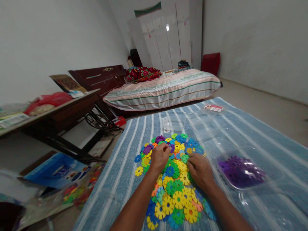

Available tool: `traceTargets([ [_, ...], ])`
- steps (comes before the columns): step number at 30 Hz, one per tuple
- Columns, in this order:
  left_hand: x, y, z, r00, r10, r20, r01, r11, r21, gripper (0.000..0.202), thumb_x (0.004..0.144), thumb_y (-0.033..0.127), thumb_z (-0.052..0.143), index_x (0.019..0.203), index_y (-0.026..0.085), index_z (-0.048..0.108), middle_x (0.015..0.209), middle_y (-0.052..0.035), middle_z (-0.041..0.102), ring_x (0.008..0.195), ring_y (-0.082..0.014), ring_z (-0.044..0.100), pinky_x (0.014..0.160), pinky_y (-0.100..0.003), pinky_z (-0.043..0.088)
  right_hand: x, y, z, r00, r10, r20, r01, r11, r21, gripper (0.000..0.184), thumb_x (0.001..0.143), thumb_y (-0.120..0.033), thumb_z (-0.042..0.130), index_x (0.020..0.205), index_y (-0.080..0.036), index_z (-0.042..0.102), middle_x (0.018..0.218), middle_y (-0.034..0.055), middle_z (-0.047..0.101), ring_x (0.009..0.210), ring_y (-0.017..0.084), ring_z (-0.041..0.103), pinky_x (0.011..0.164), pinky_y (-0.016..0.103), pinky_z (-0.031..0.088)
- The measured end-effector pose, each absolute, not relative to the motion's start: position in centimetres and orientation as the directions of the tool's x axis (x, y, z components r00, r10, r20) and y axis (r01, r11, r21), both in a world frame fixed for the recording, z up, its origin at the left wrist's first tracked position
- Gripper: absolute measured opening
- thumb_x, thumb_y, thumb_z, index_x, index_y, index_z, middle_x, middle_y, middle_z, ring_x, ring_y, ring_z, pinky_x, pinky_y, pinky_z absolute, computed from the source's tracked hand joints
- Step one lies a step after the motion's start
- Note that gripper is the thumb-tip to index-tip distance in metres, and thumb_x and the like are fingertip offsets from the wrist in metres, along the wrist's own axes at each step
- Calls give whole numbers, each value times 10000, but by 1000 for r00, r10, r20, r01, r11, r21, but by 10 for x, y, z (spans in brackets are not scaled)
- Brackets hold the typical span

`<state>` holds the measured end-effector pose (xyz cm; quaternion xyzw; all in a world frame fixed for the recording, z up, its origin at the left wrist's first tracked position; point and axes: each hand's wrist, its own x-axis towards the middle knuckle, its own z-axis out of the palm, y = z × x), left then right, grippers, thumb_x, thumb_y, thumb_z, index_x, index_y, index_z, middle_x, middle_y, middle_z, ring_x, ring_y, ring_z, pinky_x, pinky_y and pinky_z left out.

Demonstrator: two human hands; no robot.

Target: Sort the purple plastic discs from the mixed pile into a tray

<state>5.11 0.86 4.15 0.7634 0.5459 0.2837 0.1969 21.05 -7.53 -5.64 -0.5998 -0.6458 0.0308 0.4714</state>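
Pinched a purple disc (171,148) with the left hand (158,158). Pressed the pile (178,195) near the blanket's (115,183) near edge with the right hand (201,170), grip impossible to tell. Probably best lifted singly.

Bedroom interior. A low bed (166,91) under a pale striped quilt stands at the centre, with a folded red patterned blanket (141,73) at its left end. Behind the bed is a glossy white wardrobe (166,38), one door catching a spot of lamp glare (167,28). Left of the bed is a dark wooden cabinet (101,77), and nearer a cluttered treadle table (60,112) with an iron base (98,122). Right of the bed lie bare grey floor (264,106) and a red object (211,63) against the plain white wall (255,41).
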Motion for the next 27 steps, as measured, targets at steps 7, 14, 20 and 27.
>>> traceTargets([
  [7,132,-38,61,410,912,10,299,-145,943,122,733,245,615,768,144,676,653,8,648,612,-111,578,600,-221,473,210,-76,-57,190,844,502,742,212,-636,201,835,-214,478,852,-211,678,846,71,685,812,224,606,711,327,448],
  [14,127,-20,50,450,848,280,672,-528,519,169,812,187,519,883,194,672,934,-52,695,939,-198,614,904,-353,485,211,-77,-57,176,830,529,724,255,-641,205,850,-229,477,849,-198,680,919,82,686,876,231,613,761,345,455],
  [20,65,28,32,368,919,140,928,-372,0,271,811,108,457,973,150,670,1155,-155,590,1171,-283,485,972,-412,410,212,-74,-63,154,808,569,746,283,-603,189,861,-210,497,777,-211,667,953,68,684,932,212,600,856,360,440],
  [27,50,47,24,373,928,9,926,-372,-72,295,802,104,474,1013,169,670,1067,-134,605,1047,-262,553,890,-378,428,211,-75,-61,151,814,561,747,278,-605,203,864,-206,489,763,-212,665,930,66,678,919,209,596,836,355,443],
])
